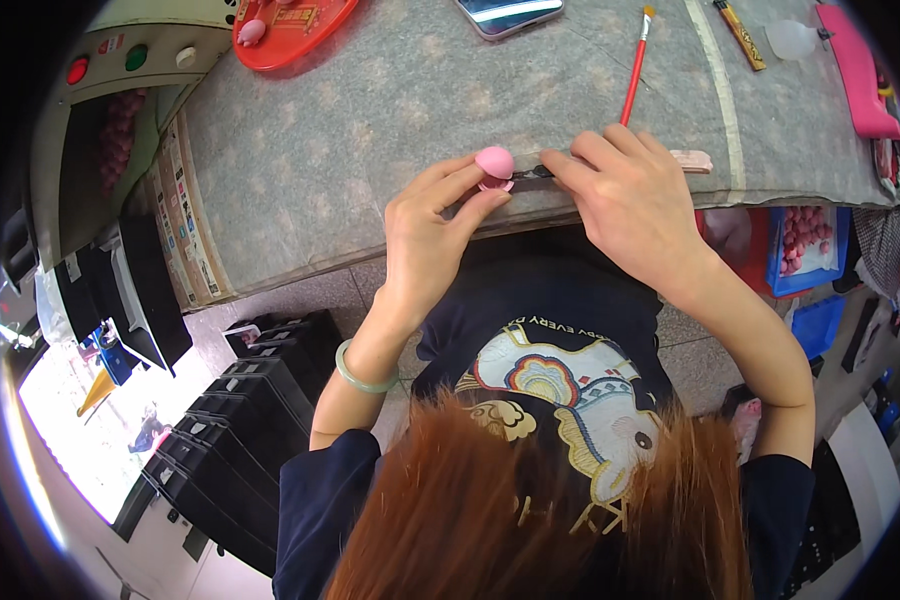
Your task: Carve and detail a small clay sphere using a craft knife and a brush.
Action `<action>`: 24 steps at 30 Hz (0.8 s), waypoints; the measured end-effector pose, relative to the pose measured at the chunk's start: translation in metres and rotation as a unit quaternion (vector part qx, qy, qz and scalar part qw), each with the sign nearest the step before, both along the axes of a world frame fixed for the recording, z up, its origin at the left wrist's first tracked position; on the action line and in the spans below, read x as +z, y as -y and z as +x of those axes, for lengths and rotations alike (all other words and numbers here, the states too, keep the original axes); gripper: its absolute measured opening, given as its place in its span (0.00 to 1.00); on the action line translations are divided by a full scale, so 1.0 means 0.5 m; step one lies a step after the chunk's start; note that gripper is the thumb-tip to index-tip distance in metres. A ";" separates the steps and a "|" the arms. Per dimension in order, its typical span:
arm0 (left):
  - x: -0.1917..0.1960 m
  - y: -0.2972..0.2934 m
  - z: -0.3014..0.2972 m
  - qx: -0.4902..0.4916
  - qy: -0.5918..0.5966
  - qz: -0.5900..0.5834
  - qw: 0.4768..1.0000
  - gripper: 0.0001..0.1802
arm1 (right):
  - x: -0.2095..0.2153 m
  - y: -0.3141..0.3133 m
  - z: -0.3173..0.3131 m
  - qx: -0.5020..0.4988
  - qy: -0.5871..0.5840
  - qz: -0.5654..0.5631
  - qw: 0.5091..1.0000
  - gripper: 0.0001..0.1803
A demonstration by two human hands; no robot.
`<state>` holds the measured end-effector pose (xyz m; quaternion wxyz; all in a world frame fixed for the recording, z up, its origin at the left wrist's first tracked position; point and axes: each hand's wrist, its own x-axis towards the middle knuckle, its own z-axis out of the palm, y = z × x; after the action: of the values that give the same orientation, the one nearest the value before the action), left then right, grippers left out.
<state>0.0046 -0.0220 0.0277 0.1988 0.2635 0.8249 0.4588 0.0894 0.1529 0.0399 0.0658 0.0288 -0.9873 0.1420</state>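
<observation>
Over the table's near edge, my left hand (432, 215) pinches a small pink rounded piece (494, 162) between thumb and fingers. Its domed upper part stands apart from a thinner lower part, with a dark gap between them. From the right, my right hand (635, 205) is closed on a thin dark tool (536, 172), whose tip reaches that gap. The tool's kind is unclear, as most of it hides under my fingers. Just beyond my right hand lies a red-handled brush (635, 75), and beside that hand is a flat pale pink block (692, 161).
A red tray (315, 52) with pink pieces and a phone (510, 18) lie at the far side. Far right are a yellow-and-black stick (740, 36), a translucent bottle (792, 40) and a pink case (855, 75). Below the table edge, a blue bin (776, 282) holds several pink pieces.
</observation>
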 end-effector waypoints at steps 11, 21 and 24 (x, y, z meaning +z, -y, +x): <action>0.000 -0.003 -0.005 -0.001 0.013 0.007 1.000 0.12 | 0.003 0.001 -0.005 -0.009 -0.004 -0.001 1.000 0.11; 0.016 0.011 -0.005 0.038 0.192 0.124 0.973 0.11 | 0.039 -0.102 0.038 -0.213 0.001 -0.056 0.975 0.11; 0.043 0.004 0.000 0.014 0.287 0.174 0.942 0.12 | 0.009 -0.147 0.028 -0.287 0.028 -0.036 0.957 0.14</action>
<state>0.0046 -0.0242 0.0489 0.3721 0.1397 0.6433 0.6544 0.1033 0.2262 0.0443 0.0775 -0.2624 -0.9495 0.1533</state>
